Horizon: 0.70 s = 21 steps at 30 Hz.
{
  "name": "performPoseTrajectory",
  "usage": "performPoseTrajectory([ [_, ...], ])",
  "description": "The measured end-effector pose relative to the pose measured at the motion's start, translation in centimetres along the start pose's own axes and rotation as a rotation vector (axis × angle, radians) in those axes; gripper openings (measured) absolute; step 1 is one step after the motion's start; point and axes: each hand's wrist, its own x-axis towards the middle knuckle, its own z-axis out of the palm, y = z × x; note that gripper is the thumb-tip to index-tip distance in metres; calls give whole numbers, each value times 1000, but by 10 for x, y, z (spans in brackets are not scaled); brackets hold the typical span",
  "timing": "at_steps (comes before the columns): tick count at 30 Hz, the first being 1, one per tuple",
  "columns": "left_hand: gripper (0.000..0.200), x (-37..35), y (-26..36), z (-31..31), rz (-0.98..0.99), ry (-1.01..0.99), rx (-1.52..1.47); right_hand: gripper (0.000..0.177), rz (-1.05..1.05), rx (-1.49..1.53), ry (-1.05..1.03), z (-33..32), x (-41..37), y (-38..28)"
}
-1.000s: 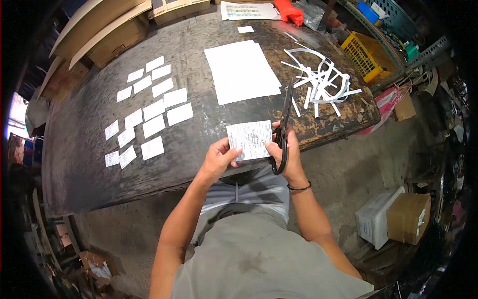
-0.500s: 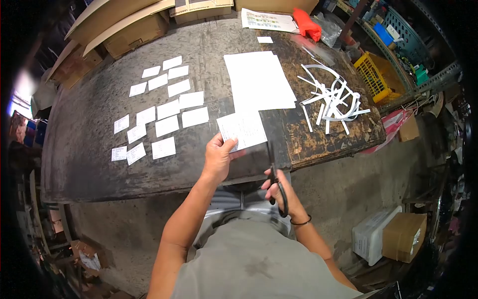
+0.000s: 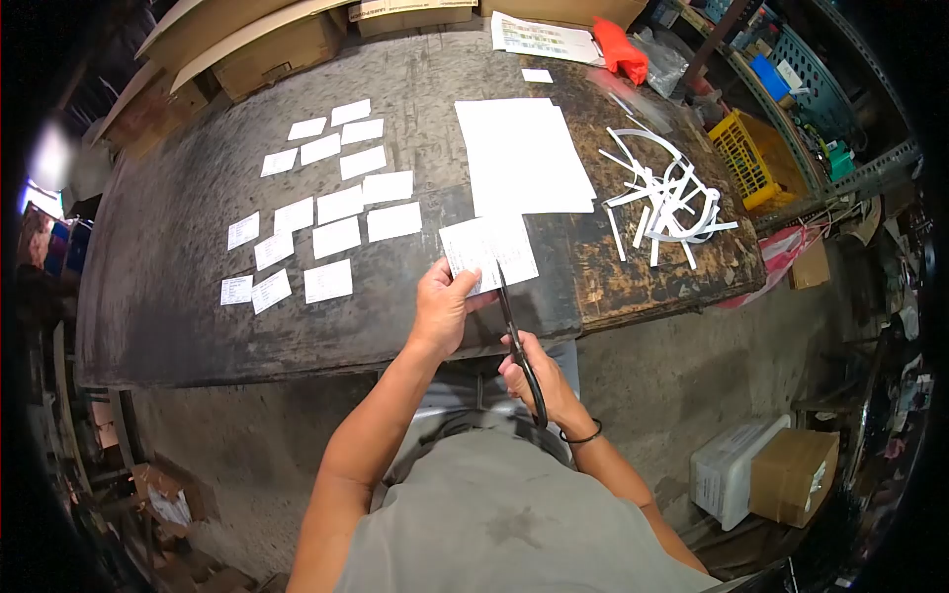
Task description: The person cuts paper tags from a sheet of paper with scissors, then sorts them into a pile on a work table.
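Note:
My left hand (image 3: 445, 301) pinches the lower left corner of a printed sheet of paper (image 3: 514, 252), thumb on top, above the table's near edge. A pair of black scissors (image 3: 516, 341) is in my right hand (image 3: 539, 374), fingers closed round the handles. The blades point away from me and reach onto the sheet near its middle; whether they cut into it is hard to make out. Just beyond lies a stack of blank-looking white sheets (image 3: 524, 153). To the left, several small printed paper slips (image 3: 336, 237) are spread over the dark table (image 3: 198, 336).
Curled white paper strips (image 3: 667, 198) lie in a heap at the right. A red plastic bag (image 3: 621, 51) and a printed chart (image 3: 544, 40) are at the back, near cardboard boxes (image 3: 277, 64). A yellow crate (image 3: 741, 158) stands on the right shelf.
The scissors have moved left and forward, from beside the sheet onto it. My left hand keeps hold of the sheet. The view has shifted slightly.

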Motion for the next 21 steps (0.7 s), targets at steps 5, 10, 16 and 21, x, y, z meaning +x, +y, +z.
performPoseTrajectory([
  [5, 21, 0, 0, 0, 8, -20, -13, 70, 15, -21, -13, -2, 1, -4],
  [10, 23, -2, 1, 1, -2, -27, -17, 71, 5, -48, 14, -1, 1, -5],
  [16, 26, -2, 2, 2, -12, -29, -7, 74, 10, -108, 27, -2, 0, -12],
  [21, 26, -1, 0, 1, -13, -18, -5, 73, 3, -114, 33, -2, 0, -12],
])
